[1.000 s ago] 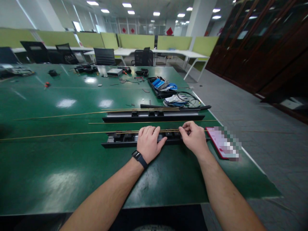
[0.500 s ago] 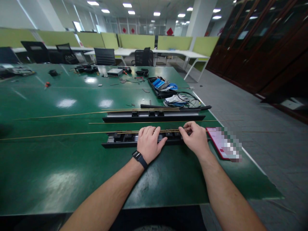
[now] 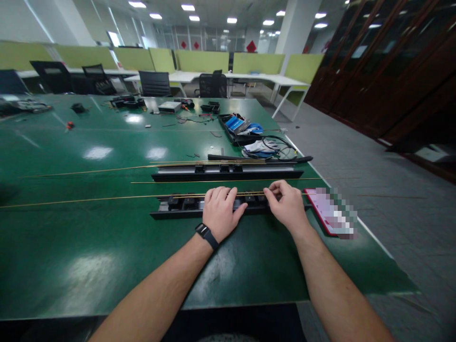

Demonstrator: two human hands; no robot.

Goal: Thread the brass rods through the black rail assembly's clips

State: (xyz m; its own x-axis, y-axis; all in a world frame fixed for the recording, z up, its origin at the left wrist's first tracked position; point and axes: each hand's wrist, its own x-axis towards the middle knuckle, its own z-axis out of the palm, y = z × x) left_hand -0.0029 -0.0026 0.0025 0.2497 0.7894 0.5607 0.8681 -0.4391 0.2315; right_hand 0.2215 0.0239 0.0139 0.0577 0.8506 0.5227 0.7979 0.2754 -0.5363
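Observation:
A black channel-shaped rail lies crosswise before me, with small black blocks in its groove. Thin brass-coloured rods run along its top and stick out far beyond its left end. My left hand rests across the middle of the rail, palm down, its fingers stretched over the rods and its thumb apart. Near the right end, my right hand pinches a thin rod between thumb and forefinger. The fingers partly hide the pinched spot.
A second black rail with rods on it lies behind, and a single rod lies between the rails. To the right is a red-edged phone. Farther back are gloves and a black tray on the green table.
My right hand has shifted very slightly left. The left hand and the rail have stayed in place.

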